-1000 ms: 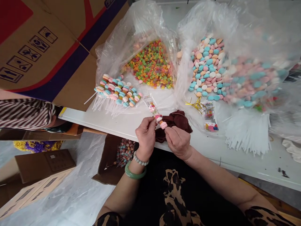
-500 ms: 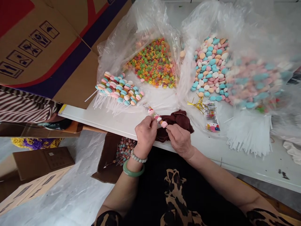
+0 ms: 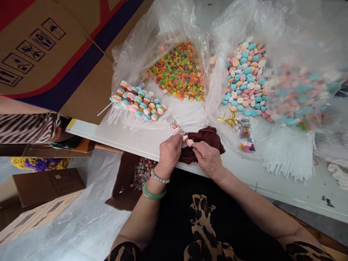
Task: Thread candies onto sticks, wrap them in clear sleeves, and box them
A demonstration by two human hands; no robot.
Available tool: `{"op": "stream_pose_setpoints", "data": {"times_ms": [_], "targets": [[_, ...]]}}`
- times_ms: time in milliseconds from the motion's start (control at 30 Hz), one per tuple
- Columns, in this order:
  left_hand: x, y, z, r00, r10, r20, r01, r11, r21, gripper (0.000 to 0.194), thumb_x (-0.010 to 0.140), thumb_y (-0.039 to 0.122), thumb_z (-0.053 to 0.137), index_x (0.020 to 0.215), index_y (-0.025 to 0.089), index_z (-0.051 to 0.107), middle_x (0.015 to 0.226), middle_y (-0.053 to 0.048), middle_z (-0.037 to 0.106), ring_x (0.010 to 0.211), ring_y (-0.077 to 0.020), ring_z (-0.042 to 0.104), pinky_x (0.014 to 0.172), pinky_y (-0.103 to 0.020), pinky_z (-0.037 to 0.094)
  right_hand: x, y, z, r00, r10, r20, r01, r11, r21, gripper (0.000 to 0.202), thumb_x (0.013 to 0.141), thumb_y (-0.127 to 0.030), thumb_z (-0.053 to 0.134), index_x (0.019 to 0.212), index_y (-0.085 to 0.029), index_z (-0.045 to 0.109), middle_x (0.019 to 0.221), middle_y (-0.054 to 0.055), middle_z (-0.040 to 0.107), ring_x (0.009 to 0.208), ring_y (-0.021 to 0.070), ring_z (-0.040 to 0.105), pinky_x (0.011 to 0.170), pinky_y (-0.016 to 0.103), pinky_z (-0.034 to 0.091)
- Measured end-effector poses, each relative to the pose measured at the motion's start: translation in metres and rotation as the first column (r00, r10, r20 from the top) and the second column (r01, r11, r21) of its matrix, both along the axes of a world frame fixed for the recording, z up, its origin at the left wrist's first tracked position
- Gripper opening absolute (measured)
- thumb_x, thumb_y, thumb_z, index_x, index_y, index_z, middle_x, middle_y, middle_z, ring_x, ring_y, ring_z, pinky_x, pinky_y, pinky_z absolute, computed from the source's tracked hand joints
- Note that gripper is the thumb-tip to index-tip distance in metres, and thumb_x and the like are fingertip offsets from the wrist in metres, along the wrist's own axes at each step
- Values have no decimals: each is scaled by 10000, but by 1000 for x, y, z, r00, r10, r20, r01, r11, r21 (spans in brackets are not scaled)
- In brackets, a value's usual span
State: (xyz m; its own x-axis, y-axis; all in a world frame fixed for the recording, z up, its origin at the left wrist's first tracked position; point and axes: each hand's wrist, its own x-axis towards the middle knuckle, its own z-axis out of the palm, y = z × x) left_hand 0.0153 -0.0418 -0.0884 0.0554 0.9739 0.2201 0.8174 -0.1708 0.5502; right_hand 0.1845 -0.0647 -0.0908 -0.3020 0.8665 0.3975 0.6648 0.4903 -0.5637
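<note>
Candy skewer [image 3: 190, 142]: short row of rounded pieces, pink at the near right end, white and multicolored bits further up, a brownish piece between. Far left part sits inside a clear wrapper [image 3: 172, 124] with small colored print; near right end is bare. Whole thing runs diagonally, far left to near right, over the near edge area of the white surface [image 3: 130, 141]. Stick itself mostly hidden by the fingers.

Left hand [image 3: 170, 150]: closed, thumb and fingers pinching the skewer around mid-length, at the wrapper. Wrapper's far end sticks out beyond the fingertips. Right hand [image 3: 208, 157]: closed, fingertips gripping the near right end, right against the last pink piece. So the bare pieces lie between the two hands.

Brown cloth [image 3: 208, 137] bunched on the surface just behind and under the hands. Far left of the hands: pile of unwrapped skewers [image 3: 137, 101], white sticks pointing near. Behind the pile, clear bag of ring candies [image 3: 179, 72], green, orange, yellow, red. Far right: bag of oval candies [image 3: 246, 78], blue, pink, white, peach. Nearer than that bag, gold ties [image 3: 228, 120] beside a printed packet [image 3: 246, 134]. Right of the packet, bundle of white sticks [image 3: 289, 156]. Below surface level, left: open carton [image 3: 116, 192] holding many small colorful pieces; too small to tell more.
</note>
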Motion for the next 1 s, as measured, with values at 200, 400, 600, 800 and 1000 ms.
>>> {"op": "stream_pose_setpoints", "data": {"times_ms": [200, 400, 600, 800, 1000], "targets": [[6, 5, -2, 982, 82, -171, -83, 997, -1, 203, 903, 288, 524, 728, 197, 571, 656, -36, 625, 604, -166, 560, 566, -282, 299, 2, 3, 3, 999, -7, -33, 2, 985, -173, 175, 945, -175, 465, 1004, -185, 629, 908, 56, 703, 850, 179, 666, 752, 279, 486], [8, 1, 5, 992, 116, 57, -116, 993, -14, 127, 865, 254, 507, 746, 208, 513, 662, 3, 580, 622, -148, 527, 621, -269, 354, 3, 14, 29, 995, 88, 51, -66, 938, -341, 318, 952, -142, 397, 1209, -206, 573, 964, 39, 700, 844, 169, 652, 720, 253, 453], [11, -2, 11, 922, 125, 366, -110, 992, -62, 142, 810, 179, 491, 686, 217, 433, 617, 45, 486, 578, -114, 451, 591, -235, 367, -5, 11, 37, 915, 137, 380, -15, 952, -307, 503, 950, -110, 352, 1407, -270, 489, 1049, 76, 656, 859, 175, 638, 610, 242, 409], [16, -9, 2, 957, 112, 268, -119, 993, 12, 120, 846, 212, 498, 728, 214, 475, 657, 20, 546, 599, -128, 491, 612, -252, 384, -11, 13, 36, 912, 156, 379, 12, 915, -403, 529, 904, -112, 418, 1403, -270, 499, 1048, 79, 650, 813, 181, 635, 600, 262, 413], [22, -12, -6, 971, 78, 225, -87, 996, 31, 163, 875, 306, 544, 756, 199, 575, 675, -21, 582, 642, -152, 545, 646, -271, 398, -11, 25, 14, 928, -115, -355, -82, 865, -495, 207, 904, -239, 493, 1006, -237, 674, 842, 7, 654, 788, 160, 604, 728, 279, 465]]}}
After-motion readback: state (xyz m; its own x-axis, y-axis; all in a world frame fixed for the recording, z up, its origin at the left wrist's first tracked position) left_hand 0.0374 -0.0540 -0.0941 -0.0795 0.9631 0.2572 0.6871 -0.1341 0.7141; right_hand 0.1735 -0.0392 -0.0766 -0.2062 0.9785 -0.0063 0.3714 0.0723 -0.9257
